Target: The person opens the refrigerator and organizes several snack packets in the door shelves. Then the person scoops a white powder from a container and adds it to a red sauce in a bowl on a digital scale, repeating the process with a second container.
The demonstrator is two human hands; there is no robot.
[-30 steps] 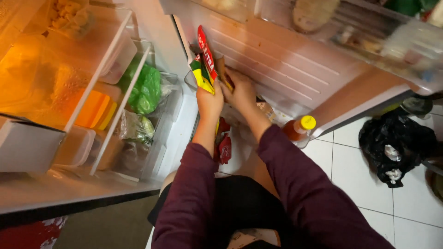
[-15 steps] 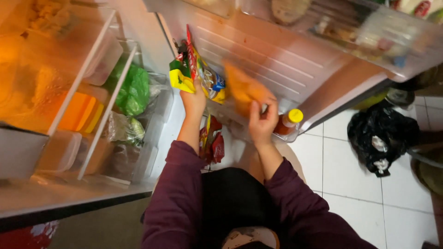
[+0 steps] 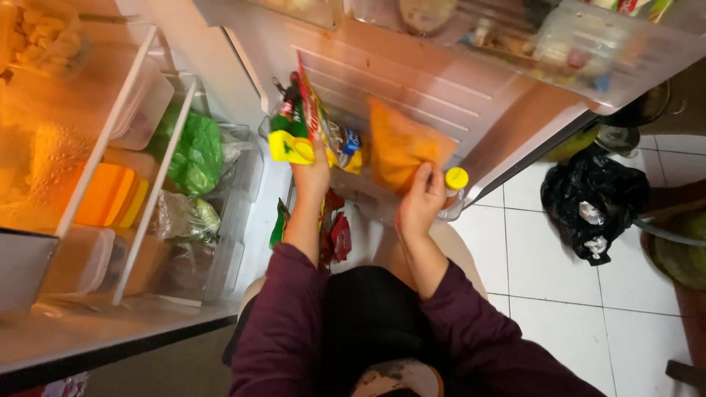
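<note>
The person is crouching in front of an open fridge, and both arms in dark red sleeves are reaching up to the lower door shelf (image 3: 412,209). The right hand (image 3: 421,202) is holding the bottom edge of an orange bag (image 3: 401,143); the thumb and the fingers are closed on it, pinching the plastic. This orange bag is standing in the door shelf, leaning on the inner wall of the door, just beside a bottle with a yellow cap (image 3: 456,179) at the right end of the shelf. The left hand (image 3: 312,175) is pressing against a bundle of packets (image 3: 309,121) at the left end of the same shelf. The fingers are mostly hiding behind the packets, so I cannot tell for sure if they are closing around them. A yellow and green packet (image 3: 288,140) is sticking out on the left of this bundle. Below the shelf, red packets (image 3: 337,231) are lying between the two forearms. To the left, inside the fridge, a green bag (image 3: 195,151) is sitting in a clear drawer, and an orange container (image 3: 110,195) is standing on a shelf near it. On the tiled floor (image 3: 559,257) at the right, a black plastic bag (image 3: 592,195) is lying well apart from the hands.
</note>
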